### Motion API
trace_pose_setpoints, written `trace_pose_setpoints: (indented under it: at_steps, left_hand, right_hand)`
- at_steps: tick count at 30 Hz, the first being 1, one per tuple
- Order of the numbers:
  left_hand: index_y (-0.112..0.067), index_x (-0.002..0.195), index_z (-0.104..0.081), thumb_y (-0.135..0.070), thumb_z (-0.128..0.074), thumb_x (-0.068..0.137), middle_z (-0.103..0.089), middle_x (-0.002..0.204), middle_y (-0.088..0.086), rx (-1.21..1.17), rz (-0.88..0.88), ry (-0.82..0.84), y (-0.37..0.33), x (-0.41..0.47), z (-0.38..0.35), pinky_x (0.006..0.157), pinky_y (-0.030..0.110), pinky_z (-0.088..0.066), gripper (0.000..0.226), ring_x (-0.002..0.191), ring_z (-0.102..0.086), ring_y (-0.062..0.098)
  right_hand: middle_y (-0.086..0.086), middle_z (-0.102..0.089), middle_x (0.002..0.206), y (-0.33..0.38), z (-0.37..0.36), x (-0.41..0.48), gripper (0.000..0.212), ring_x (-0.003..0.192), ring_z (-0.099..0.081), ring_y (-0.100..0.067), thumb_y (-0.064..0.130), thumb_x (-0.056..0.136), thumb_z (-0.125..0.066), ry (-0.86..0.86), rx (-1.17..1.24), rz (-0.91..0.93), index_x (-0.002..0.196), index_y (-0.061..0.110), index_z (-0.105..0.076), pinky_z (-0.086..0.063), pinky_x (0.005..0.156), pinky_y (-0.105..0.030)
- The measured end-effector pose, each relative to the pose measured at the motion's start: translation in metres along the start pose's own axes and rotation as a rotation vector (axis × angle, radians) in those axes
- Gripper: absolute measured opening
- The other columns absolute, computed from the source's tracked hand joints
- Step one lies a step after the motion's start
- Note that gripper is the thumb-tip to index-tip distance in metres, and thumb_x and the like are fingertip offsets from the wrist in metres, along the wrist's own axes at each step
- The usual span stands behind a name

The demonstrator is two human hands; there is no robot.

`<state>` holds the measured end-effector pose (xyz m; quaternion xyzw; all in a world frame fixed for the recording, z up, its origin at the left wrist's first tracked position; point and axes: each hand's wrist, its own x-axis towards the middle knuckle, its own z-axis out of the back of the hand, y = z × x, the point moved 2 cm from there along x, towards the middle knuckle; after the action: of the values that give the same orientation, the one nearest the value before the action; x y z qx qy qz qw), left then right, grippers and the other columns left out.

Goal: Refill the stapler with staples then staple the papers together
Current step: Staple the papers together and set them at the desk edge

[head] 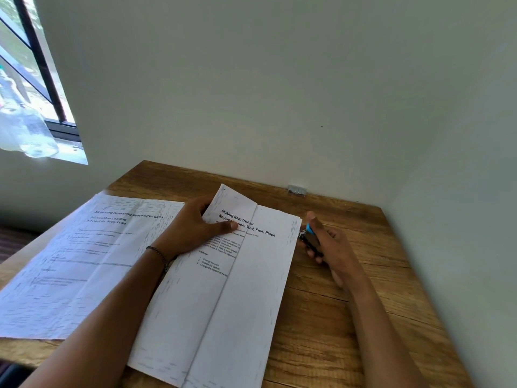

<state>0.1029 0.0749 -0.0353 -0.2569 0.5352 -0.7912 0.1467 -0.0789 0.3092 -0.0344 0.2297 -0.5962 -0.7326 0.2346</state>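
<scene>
A stack of printed papers point(237, 298) lies lengthwise on the wooden table point(349, 317), its top sheet folded along the middle. My left hand point(193, 228) pinches the upper left corner of that stack, thumb on the printed heading. My right hand point(327, 242) grips a small black and blue stapler point(309, 238) at the stack's upper right edge. The stapler's jaws are mostly hidden by my fingers. A strip of silver staples point(297, 189) rests at the table's far edge against the wall.
Another printed sheet point(75, 261) lies flat on the left part of the table, overhanging its left edge. A white wall rises right behind the table. A window with a clear bottle point(25, 130) on its sill is at the upper left.
</scene>
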Motion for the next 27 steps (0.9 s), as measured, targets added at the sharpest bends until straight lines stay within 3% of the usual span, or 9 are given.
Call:
trace_pose_setpoints:
  at_steps: [9,15,19,23,27]
  left_hand:
    - [-0.033,0.103,-0.071,-0.028,-0.087,0.078,-0.078,0.096,-0.019,-0.004,-0.004,0.009,0.0014,0.0005,0.0003,0.061,0.013,-0.057,0.030,0.083,-0.077,0.005]
    - [-0.028,0.107,-0.071,-0.030,-0.087,0.078,-0.077,0.097,-0.020,0.047,-0.007,0.035,0.0021,0.0012,-0.0029,0.061,0.012,-0.056,0.033,0.084,-0.076,0.003]
    - [-0.030,0.105,-0.071,-0.031,-0.087,0.078,-0.076,0.095,-0.023,0.081,-0.014,0.029,0.0029,0.0010,-0.0027,0.061,0.009,-0.054,0.032,0.083,-0.075,0.000]
    - [-0.033,0.102,-0.071,-0.029,-0.088,0.078,-0.077,0.095,-0.022,0.064,-0.018,-0.001,0.0023,0.0012,0.0014,0.062,0.010,-0.055,0.030,0.083,-0.075,0.000]
    - [-0.032,0.102,-0.071,-0.027,-0.087,0.078,-0.077,0.095,-0.022,0.068,-0.036,0.006,0.0009,0.0001,0.0016,0.062,0.009,-0.054,0.029,0.082,-0.075,0.000]
  right_hand:
    - [-0.009,-0.077,0.075,0.0025,-0.0030,-0.0009,0.057,0.055,-0.059,-0.011,0.076,0.077,-0.055,0.004,-0.058,0.005,0.080,0.024,-0.079,-0.044,0.048,-0.019]
    - [0.002,-0.076,0.070,0.0028,-0.0059,-0.0015,0.066,0.052,-0.059,-0.007,0.079,0.071,-0.053,-0.015,-0.108,0.010,0.086,0.021,-0.081,-0.044,0.049,-0.017]
    - [0.003,-0.071,0.063,0.0034,-0.0038,-0.0009,0.059,0.051,-0.058,-0.005,0.078,0.074,-0.055,-0.013,-0.076,0.024,0.083,0.026,-0.081,-0.043,0.047,-0.017]
    - [0.002,-0.071,0.060,0.0034,-0.0020,-0.0014,0.050,0.048,-0.058,-0.003,0.078,0.075,-0.054,-0.008,-0.067,0.031,0.066,0.035,-0.079,-0.044,0.045,-0.014]
    - [0.000,-0.074,0.064,0.0031,-0.0025,-0.0006,0.051,0.049,-0.059,-0.004,0.079,0.075,-0.054,0.001,-0.077,0.040,0.070,0.035,-0.079,-0.044,0.045,-0.015]
